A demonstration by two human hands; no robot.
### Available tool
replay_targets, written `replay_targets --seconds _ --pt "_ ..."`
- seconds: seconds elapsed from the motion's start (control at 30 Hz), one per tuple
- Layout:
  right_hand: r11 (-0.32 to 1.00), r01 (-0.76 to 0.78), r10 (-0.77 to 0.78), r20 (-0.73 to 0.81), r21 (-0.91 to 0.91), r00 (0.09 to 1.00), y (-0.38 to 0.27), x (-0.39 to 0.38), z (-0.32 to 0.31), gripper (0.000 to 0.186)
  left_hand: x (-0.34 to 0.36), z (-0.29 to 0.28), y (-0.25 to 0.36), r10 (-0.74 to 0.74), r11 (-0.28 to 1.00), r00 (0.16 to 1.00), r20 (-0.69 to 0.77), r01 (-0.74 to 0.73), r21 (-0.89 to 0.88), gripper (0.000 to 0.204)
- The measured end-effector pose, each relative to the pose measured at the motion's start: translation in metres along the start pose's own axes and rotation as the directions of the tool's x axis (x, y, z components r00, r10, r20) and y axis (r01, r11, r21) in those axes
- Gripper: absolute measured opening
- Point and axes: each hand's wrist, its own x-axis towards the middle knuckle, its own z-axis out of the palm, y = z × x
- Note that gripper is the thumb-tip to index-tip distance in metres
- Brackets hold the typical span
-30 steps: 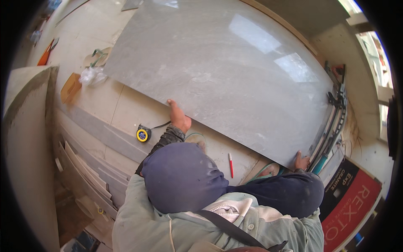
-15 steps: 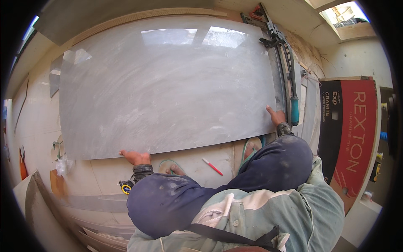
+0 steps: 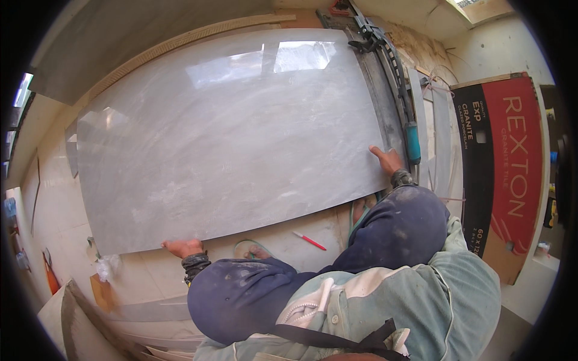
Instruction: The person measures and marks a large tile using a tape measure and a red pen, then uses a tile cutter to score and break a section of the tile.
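Though wide apart, left hand (image 3: 185,247) and more forward right hand (image 3: 390,159), their grip on the grey slab (image 3: 235,144).

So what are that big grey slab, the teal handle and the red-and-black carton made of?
The grey slab: probably ceramic or stone, polished, since bright light reflects in it.
The teal handle: likely plastic or rubber, fairly smooth, judging by its solid colour.
The red-and-black carton: seemingly printed cardboard, fairly matte, with plain brown at its lower end.

Pale tiled flr (image 3: 144,274), off-wht wall (image 3: 506,51) upper rt, bright opening (image 3: 465,3)
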Motion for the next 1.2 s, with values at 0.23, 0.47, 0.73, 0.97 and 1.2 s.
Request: replay_targets --seconds 0.23,0.47,0.73,0.97,1.2 --pt "0.996 0.060 -0.065 0.082 0.061 0.995 0.023 -0.009 0.021 0.083 0.027 0.001 0.022 0.006 0.999 0.998 0.057 -0.008 0.032 0.083" --pt "0.991 0.128 -0.117 0.213 -0.039 0.970 0.034 -0.016 0.023 0.050 0.028 0.008 0.040 0.001 0.996 1.000 0.020 -0.003 0.085 0.084" --pt "0.995 0.103 -0.088 0.403 -0.016 0.911 0.021 -0.041 0.021 0.039 0.057 -0.001 0.055 -0.048 0.988 0.998 0.045 0.040 0.150 0.083" --pt "0.998 -0.003 -0.035 0.608 0.062 0.793 0.027 -0.061 0.032 0.039 0.103 -0.016 0.075 0.038 0.984 0.999 0.026 -0.042 0.175 0.083" --pt "0.995 0.041 -0.086 0.582 0.089 0.809 0.030 -0.056 0.040 0.039 0.098 -0.004 0.061 0.059 0.995 0.997 0.051 -0.063 0.078 0.083"
